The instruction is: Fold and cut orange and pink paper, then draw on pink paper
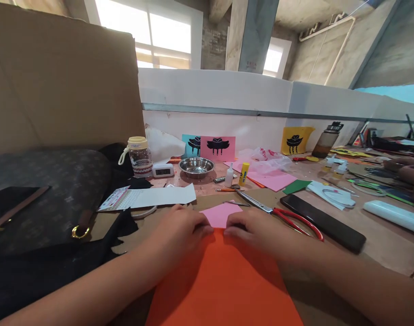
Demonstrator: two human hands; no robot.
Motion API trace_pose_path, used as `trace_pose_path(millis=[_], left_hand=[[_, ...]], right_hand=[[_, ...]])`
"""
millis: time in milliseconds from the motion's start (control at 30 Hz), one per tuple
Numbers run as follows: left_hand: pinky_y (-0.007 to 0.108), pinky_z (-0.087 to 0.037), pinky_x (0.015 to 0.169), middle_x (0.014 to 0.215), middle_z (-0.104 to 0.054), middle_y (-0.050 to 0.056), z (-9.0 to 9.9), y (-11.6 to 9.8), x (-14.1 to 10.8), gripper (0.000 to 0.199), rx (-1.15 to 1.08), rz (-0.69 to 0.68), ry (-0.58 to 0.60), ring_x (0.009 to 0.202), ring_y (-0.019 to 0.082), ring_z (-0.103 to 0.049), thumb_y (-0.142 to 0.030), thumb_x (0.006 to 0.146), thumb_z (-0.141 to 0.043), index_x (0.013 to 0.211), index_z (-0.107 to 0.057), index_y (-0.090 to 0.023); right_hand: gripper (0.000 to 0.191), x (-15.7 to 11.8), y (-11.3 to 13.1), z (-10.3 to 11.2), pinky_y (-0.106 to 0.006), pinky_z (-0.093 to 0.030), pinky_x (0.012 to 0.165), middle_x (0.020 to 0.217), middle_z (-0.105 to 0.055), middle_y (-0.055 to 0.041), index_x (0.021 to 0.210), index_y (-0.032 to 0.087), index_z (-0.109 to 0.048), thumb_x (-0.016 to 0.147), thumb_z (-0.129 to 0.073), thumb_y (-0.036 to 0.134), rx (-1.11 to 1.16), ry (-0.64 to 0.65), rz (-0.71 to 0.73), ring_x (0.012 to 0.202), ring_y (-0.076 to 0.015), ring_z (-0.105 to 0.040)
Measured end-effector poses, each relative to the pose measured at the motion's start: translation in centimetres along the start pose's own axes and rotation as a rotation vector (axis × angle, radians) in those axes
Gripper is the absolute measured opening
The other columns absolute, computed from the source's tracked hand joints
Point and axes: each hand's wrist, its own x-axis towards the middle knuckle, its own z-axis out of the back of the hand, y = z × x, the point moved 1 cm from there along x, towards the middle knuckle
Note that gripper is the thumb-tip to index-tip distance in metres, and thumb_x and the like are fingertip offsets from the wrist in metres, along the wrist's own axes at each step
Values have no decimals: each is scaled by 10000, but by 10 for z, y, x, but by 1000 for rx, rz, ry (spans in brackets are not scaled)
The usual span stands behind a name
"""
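Grip of the left hand (184,226) and grip of the right hand (252,225): both closed, thumb against curled fingers, at the far edge of one orange sheet (223,280), which spreads toward six o'clock, twelve being straight ahead of the hands. Its visible face carries no motif; work on this sheet therefore appears to be at an early stage. One small pink piece (221,213) adjoins the edge at twelve; whether it too is held cannot be told.

Between two and three o'clock lie one pair of red-handled scissors (273,211) and, beyond them, one dark phone (324,222). Just past twelve stand one white glue bottle (229,176) and one yellow glue stick (244,174); one steel bowl (197,173) rests on the surface nearer eleven.

Farthest, three cards already bear a black motif: one blue (191,148) and one pink (211,156) near twelve, one yellow (306,138) between one and two. Small articles at far right are too crowded to count reliably.
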Motion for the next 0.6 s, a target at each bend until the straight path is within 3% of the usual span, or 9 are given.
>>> trace_pose_path(millis=[300, 467, 600], left_hand=[[382, -451, 790, 873, -783, 19, 0, 49, 9, 243, 69, 99, -55, 881, 288, -645, -268, 963, -530, 855, -744, -230], [411, -427, 839, 884, -781, 47, -2, 59, 13, 240, 137, 72, -54, 876, 294, -647, -244, 958, -526, 854, -738, -205], [376, -432, 747, 871, -774, 72, -3, 65, 15, 254, 166, 94, -84, 842, 286, -664, -231, 952, -497, 844, -724, -192]], right_hand=[[278, 16, -28, 16, -269, -383, 602, 888, -748, -38, 848, 204, -722, 926, -499, 350, -27, 50, -148, 792, -198, -644], [311, 20, -32, 18, -269, -392, 626, 914, -751, -39, 883, 207, -722, 954, -459, 356, -86, 30, -136, 798, -197, -644], [314, 22, -44, 20, -274, -377, 646, 904, -743, -65, 871, 218, -743, 938, -513, 421, -178, -54, -137, 835, -227, -635]])
